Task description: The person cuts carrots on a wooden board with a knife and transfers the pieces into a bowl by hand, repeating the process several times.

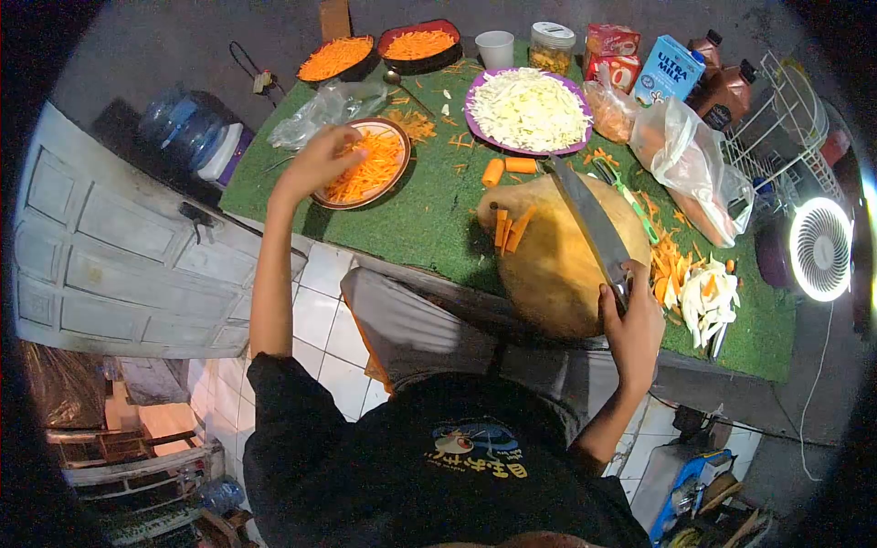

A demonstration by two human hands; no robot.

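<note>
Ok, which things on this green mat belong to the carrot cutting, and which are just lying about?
In use: left hand at the bowl of carrot strips; right hand gripping the knife; cutting board; carrot sticks on it; carrot stubs near it.
Lying about: shredded cabbage, milk carton, white cup, jar, fan.

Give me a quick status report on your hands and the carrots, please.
Left hand at bowl of carrot shreds. Right hand grips knife, blade over board. Carrot sticks beside blade, nothing blocking.
</note>
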